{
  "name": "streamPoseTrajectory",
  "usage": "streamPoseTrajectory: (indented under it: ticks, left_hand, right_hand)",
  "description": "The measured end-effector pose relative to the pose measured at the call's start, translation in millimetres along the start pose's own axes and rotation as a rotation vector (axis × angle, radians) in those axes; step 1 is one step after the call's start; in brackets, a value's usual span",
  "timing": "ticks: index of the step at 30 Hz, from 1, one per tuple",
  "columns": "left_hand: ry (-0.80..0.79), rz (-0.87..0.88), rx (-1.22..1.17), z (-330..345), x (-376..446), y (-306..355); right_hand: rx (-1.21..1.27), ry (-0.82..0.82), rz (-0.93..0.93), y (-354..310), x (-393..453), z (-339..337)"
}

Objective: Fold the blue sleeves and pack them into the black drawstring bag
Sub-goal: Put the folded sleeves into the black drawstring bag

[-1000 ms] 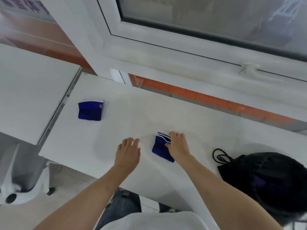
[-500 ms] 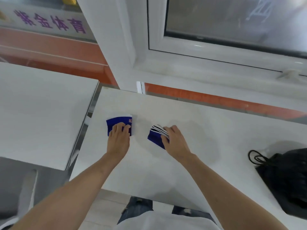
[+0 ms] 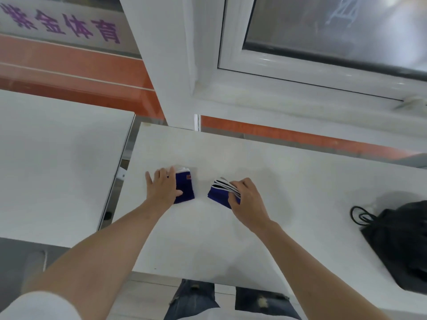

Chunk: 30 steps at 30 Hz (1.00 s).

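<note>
- The right hand [image 3: 248,199] pinches the nearer folded blue sleeve [image 3: 218,197] at its right end, thumb under and fingers curled over the white-striped edge, which fans open just beyond the fingertips.
- That fanned edge is the first risk, as I judge it: the layers look loosely stacked, so a lift from one end alone could let the fold spring apart and need redoing.
- Left of that grip, apart from it across a strip of bare white table [image 3: 231,239], the left hand [image 3: 163,189] lies flat with straight fingers on the second folded blue sleeve [image 3: 184,188], pressing its left part down; it grips nothing. The sleeve's right half, with a small red tag, shows past the thumb.
- A flat palm holds only by friction. If it drags the sleeve toward the other one, the top layer may slide off the lower and skew the fold.
- Well to the right of both hands sits the black drawstring bag [image 3: 402,241], its cord [image 3: 358,215] looped on the table toward the hands. Whether its mouth is open I cannot tell.
- If the mouth is shut, a one-handed push could crumple the sleeves against it; the loose cord could also snag fingers.
- Farthest off, the window frame [image 3: 300,72] stands beyond the table.
</note>
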State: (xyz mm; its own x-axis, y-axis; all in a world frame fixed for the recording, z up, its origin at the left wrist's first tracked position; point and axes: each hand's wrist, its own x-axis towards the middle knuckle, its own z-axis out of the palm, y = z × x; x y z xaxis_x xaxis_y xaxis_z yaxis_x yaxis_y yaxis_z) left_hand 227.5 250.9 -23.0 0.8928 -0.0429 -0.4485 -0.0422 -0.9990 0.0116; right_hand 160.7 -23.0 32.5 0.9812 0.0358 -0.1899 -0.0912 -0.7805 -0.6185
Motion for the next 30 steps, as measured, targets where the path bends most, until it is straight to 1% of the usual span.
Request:
streamPoseTrajectory:
  ticks: [5,8,12,14,17,20,23,26,30]
  left_hand:
    - [-0.015,-0.082,-0.104,13.8,-26.8,23.2]
    - [-0.031,-0.132,-0.108,18.0,-38.0,31.3]
    - [-0.027,-0.120,-0.022,17.1,-50.5,41.0]
    - [-0.002,-0.097,-0.023,16.0,-55.9,48.2]
    - [0.042,-0.068,-0.235,15.4,-66.0,64.1]
    - [0.072,-0.012,-0.405,7.3,-86.2,93.1]
    - [0.104,0.102,-0.520,-1.5,-111.6,134.2]
    - [0.114,0.222,-0.659,-10.7,-137.0,184.8]
    - [0.159,0.349,-0.742,-19.9,-174.0,262.9]
  right_hand:
    - [0.031,0.019,0.028,2.1,-11.0,0.5]
    - [0.046,0.021,0.055,4.2,-18.5,-1.0]
    - [0.073,0.045,0.098,5.9,-32.0,-5.0]
    - [0.087,0.064,0.123,9.0,-40.5,-9.8]
    - [0.126,0.112,0.184,18.2,-56.2,-21.4]
    - [0.173,0.179,0.257,35.8,-78.2,-37.7]
    - [0.222,0.248,0.300,58.7,-108.6,-60.8]
    - [0.263,0.323,0.327,88.2,-144.3,-90.4]
    - [0.254,0.420,0.357,141.5,-201.8,-132.9]
